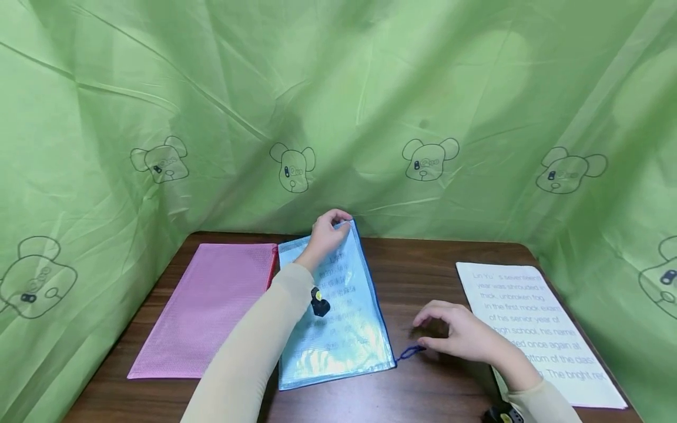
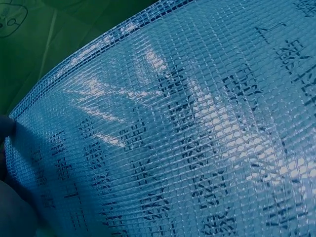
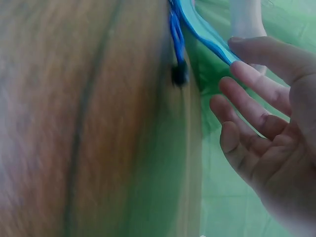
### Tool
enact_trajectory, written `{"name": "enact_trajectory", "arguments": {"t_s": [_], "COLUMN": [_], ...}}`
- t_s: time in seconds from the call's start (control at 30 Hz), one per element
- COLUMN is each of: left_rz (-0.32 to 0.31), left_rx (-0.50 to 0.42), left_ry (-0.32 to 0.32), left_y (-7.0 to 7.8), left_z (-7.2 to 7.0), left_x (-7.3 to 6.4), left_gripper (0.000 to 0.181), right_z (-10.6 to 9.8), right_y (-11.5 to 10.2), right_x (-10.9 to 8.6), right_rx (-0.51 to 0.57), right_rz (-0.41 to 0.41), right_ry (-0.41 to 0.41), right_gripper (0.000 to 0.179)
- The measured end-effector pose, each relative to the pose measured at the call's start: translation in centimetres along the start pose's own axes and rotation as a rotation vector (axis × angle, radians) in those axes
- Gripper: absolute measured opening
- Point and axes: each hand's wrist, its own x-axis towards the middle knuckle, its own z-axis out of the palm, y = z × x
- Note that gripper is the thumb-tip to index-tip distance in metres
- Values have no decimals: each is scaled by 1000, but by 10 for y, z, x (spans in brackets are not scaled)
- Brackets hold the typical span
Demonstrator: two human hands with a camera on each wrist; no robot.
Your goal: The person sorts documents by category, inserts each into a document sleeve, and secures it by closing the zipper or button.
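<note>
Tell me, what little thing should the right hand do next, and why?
Maybe the right hand should pinch the blue cord loop: its fingers are open close by, and the left hand holds the top right corner of the blue mesh pouch, which could keep it steady.

A curtained-off work nook, wood-grain tabletop backed by green fabric with cartoon animal heads, mesh pouches and a printed sheet, home or office unclear.

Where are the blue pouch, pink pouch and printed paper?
Blue pouch (image 1: 342, 320), head view: middle of its shiny side.
Pink pouch (image 1: 208, 308), head view: middle of its upper side.
Printed paper (image 1: 531, 326), head view: among its printed lines.
</note>
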Motion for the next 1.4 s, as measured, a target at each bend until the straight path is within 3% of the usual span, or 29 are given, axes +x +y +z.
{"name": "enact_trajectory", "arguments": {"t_s": [0.3,0.5,0.73,0.9,1.03,1.17,1.27,1.4], "left_rz": [63,83,113,151,193,219,246,266], "left_rx": [85,139,129,185,241,295,306,258], "left_ry": [-133,-134,-164,-221,-282,-376,-440,-481], "left_y": [-11,-15,-4,10,22,36,47,57], "left_z": [22,28,5,-18,-24,-9,13,49], "left_x": [1,7,0,-12,-26,-46,-62,-81], "left_gripper": [12,22,30,30,32,46,55,63], "right_z": [-4,-8,-19,-34,-49,-68,-83,-104], "right_y": [5,8,18,22,24,31,43,58], "right_x": [-9,-4,-1,-8,-20,-40,-59,-91], "right_rx": [-37,-72,-168,-232,-261,-288,-306,-282], "right_rz": [66,62,120,121,111,121,153,298], "right_ry": [66,88,119,133,143,180,211,238], "right_gripper": [30,32,43,48,48,52,54,49]}}
